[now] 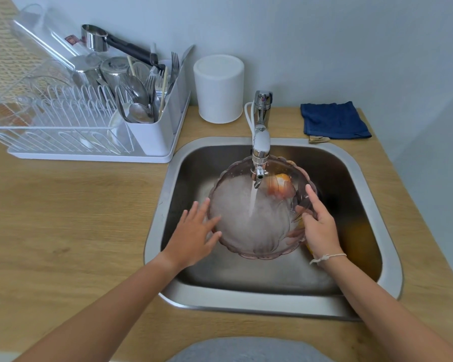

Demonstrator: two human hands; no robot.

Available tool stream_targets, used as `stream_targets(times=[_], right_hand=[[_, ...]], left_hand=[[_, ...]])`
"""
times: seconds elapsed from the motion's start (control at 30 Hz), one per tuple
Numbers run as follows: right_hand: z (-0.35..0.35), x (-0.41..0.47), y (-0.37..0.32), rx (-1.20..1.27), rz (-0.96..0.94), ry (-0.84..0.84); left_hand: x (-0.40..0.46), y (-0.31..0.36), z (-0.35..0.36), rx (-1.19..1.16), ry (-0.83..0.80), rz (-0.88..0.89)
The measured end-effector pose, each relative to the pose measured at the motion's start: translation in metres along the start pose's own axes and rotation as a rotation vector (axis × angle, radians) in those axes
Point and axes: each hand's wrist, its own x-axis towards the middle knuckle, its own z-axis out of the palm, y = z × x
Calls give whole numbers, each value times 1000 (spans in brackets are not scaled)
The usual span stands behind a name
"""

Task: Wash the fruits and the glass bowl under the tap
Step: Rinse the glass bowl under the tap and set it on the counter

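A clear glass bowl [230,246] with a scalloped rim is held in the steel sink [285,301], full of foaming water. The tap [260,142] pours a stream into its middle. An orange-red fruit [280,186] shows blurred at the bowl's far side. A yellow-orange shape [361,239] lies in the sink to the right, too blurred to name. My left hand [194,231] presses flat against the bowl's left wall, fingers spread. My right hand [318,226] grips the right rim, fingers reaching inside.
A white dish rack [89,121] with cutlery, a pot and glassware stands on the wooden counter [76,218] at the left. A white canister [220,87] stands behind the sink. A folded blue cloth [332,120] lies at the back right.
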Motion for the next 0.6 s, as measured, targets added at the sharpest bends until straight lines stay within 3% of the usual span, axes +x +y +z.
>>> stream_targets(times=[0.13,0.27,0.6], right_hand=[[-1,-1,0,-10,25,-31],[-1,0,3,-38,80,-61],[-1,-1,5,-94,115,-114]], left_hand=[[7,0,-4,-550,41,-192],[14,2,-10,-864,65,-248],[16,3,-7,-1076,20,-410]])
